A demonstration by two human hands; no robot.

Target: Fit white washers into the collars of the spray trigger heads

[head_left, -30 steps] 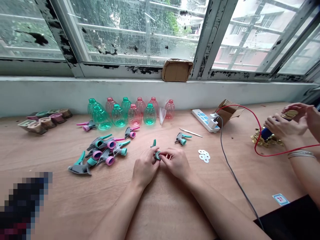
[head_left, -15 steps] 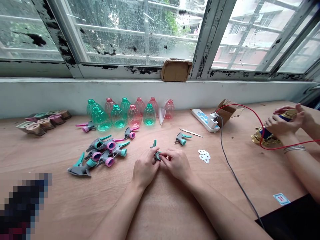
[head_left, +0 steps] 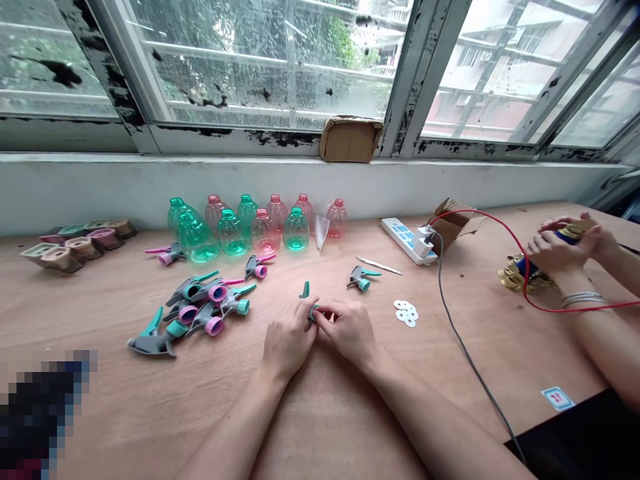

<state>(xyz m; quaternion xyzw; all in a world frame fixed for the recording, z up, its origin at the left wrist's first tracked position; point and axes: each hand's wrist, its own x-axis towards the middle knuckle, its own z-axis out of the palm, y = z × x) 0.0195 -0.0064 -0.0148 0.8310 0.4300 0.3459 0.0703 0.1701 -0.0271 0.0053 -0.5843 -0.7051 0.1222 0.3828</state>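
A pale wooden table [head_left: 125, 407] fills the lower frame. Behind it runs a white ledge [head_left: 150, 187], and across the top, windows [head_left: 280, 67] with peeling frames admit soft daylight; a pinkish building [head_left: 480, 60] shows upper right.

Left hand [head_left: 289, 337] and right hand [head_left: 349, 330] hide most of a spray head [head_left: 313, 312]; a pixel patch [head_left: 45, 413] masks the lower left; a co-worker's arm [head_left: 607, 347] runs off right.

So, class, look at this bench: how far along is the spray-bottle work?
Done: little shows; the teal and pink clear plastic bottles all stand without heads. In hand: left hand and right hand pinch one grey spray trigger head with a teal collar. Left: the pile of grey trigger heads and the white round discs lie waiting.
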